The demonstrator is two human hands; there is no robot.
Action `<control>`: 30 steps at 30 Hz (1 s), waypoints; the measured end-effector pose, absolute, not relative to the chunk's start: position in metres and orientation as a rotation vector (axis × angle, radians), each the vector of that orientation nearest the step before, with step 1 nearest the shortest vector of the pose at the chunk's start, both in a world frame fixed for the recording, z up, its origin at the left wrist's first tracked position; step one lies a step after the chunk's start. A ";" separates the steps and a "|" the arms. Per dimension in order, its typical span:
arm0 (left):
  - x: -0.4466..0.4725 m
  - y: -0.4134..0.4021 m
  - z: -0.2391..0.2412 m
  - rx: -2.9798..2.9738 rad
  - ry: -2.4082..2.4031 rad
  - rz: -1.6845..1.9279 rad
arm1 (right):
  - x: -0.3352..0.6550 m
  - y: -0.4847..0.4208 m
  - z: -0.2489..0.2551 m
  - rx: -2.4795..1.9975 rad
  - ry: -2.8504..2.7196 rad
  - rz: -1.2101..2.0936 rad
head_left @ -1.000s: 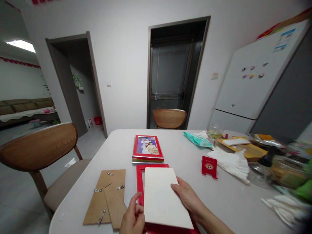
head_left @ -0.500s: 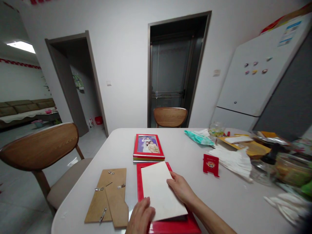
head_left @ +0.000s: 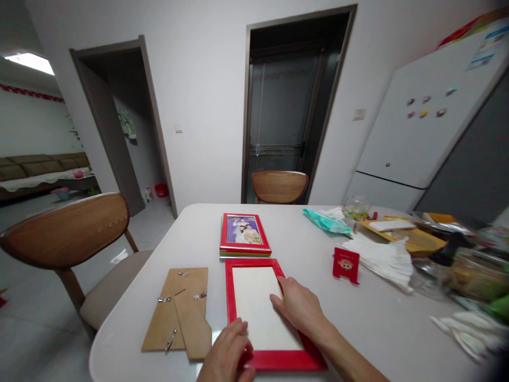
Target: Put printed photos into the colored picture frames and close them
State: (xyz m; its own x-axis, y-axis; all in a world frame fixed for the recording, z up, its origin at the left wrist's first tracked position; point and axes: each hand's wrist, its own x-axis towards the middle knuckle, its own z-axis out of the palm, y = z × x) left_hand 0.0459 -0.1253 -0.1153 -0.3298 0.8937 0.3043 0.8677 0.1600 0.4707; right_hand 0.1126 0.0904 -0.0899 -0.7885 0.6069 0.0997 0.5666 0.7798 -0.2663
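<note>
A red picture frame (head_left: 234,313) lies flat on the white table (head_left: 382,329) in front of me, with a white sheet (head_left: 254,297) sitting inside it. My left hand (head_left: 228,356) rests on the frame's near left corner, fingers lying flat on the sheet. My right hand (head_left: 297,307) presses on the sheet's right side, fingers stretched out, one finger along the frame's right edge. To the left lies a brown backing board (head_left: 178,313) with metal clips. Beyond the frame sits a stack of frames, the top one a red framed photo (head_left: 244,232).
A small red card (head_left: 345,264) stands right of the frame. White paper, a teal packet (head_left: 326,220), jars and wrappers crowd the table's right side. A wooden chair (head_left: 67,233) stands at the left, another chair (head_left: 279,185) at the far end. A white fridge (head_left: 417,127) stands at the right.
The white sheet, held tilted above the frame a second ago, has dropped into the frame and lies flat. Both hands have come down onto it.
</note>
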 end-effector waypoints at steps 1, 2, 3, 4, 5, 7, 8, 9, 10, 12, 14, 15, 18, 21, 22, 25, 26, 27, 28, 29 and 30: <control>0.041 -0.137 -0.111 1.771 2.417 0.914 | 0.112 0.088 -0.089 -0.907 -2.787 0.353; 0.033 -0.151 -0.107 1.719 2.512 0.925 | 0.112 0.084 -0.088 -0.867 -2.777 0.401; 0.024 -0.167 -0.104 1.645 2.635 0.930 | 0.110 0.076 -0.086 -0.804 -2.763 0.474; 0.013 -0.185 -0.103 1.513 2.790 0.929 | 0.108 0.066 -0.083 -0.717 -2.751 0.563; 0.002 -0.202 -0.104 1.351 2.944 0.899 | 0.105 0.053 -0.080 -0.611 -2.745 0.652; -0.019 -0.235 -0.110 1.128 3.125 0.764 | 0.095 0.019 -0.075 -0.376 -2.759 0.791; -0.027 -0.247 -0.115 1.094 3.144 0.697 | 0.089 0.000 -0.073 -0.265 -2.776 0.808; -0.033 -0.256 -0.120 1.106 3.150 0.663 | 0.082 -0.018 -0.072 -0.180 -2.795 0.806; -0.036 -0.262 -0.124 1.130 3.149 0.638 | 0.074 -0.035 -0.072 -0.125 -2.808 0.784; -0.038 -0.265 -0.131 1.205 3.155 0.625 | 0.058 -0.061 -0.074 -0.096 -2.846 0.731; -0.037 -0.264 -0.135 1.273 3.183 0.611 | 0.045 -0.075 -0.079 -0.120 -2.858 0.746; -0.036 -0.263 -0.136 1.319 3.198 0.599 | 0.041 -0.078 -0.080 -0.137 -2.852 0.794; -0.036 -0.262 -0.134 1.516 3.221 0.560 | 0.039 -0.074 -0.076 -0.166 -2.794 0.989; -0.031 -0.253 -0.121 1.809 3.198 0.599 | 0.057 -0.058 -0.056 -0.170 -2.731 1.059; -0.028 -0.246 -0.115 1.893 3.179 0.635 | 0.066 -0.050 -0.048 -0.168 -2.709 1.063; -0.009 -0.214 -0.097 2.015 3.095 0.776 | 0.097 -0.020 -0.025 -0.182 -2.669 1.052; -0.001 -0.200 -0.093 2.037 3.056 0.829 | 0.108 -0.009 -0.021 -0.211 -2.667 1.037; 0.008 -0.185 -0.092 2.050 3.012 0.861 | 0.118 0.003 -0.019 -0.241 -2.673 1.020; 0.016 -0.170 -0.092 2.058 2.970 0.875 | 0.127 0.015 -0.018 -0.272 -2.688 0.996; 0.023 -0.155 -0.094 2.047 2.939 0.888 | 0.135 0.026 -0.020 -0.305 -2.705 0.968; 0.029 -0.142 -0.098 2.034 2.912 0.893 | 0.142 0.036 -0.023 -0.338 -2.723 0.941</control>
